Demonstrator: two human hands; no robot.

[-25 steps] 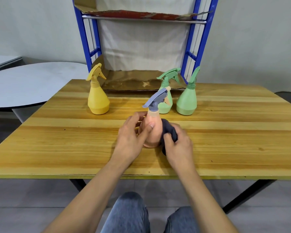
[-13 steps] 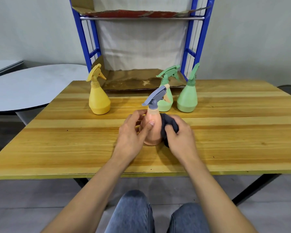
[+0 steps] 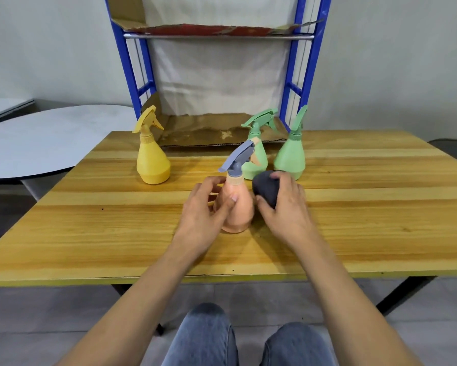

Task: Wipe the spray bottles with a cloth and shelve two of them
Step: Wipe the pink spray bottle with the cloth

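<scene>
Peach spray bottle [image 3: 242, 212], frame centre, was gripped by the left hand [image 3: 201, 219] while the right hand [image 3: 286, 210] clutched a dark cloth [image 3: 265, 190] beside it; nothing shelved yet.

peach bottle [image 3: 238, 204]: gray top, upright on desk [image 3: 90, 233], in left hand [image 3: 203, 215] | dark cloth [image 3: 267, 188]: balled in right hand [image 3: 285, 207], just beside it | yellow bottle [image 3: 152, 159]: upright, back left | green bottle [image 3: 256, 162], other green bottle [image 3: 290, 157]: upright, back right
</scene>
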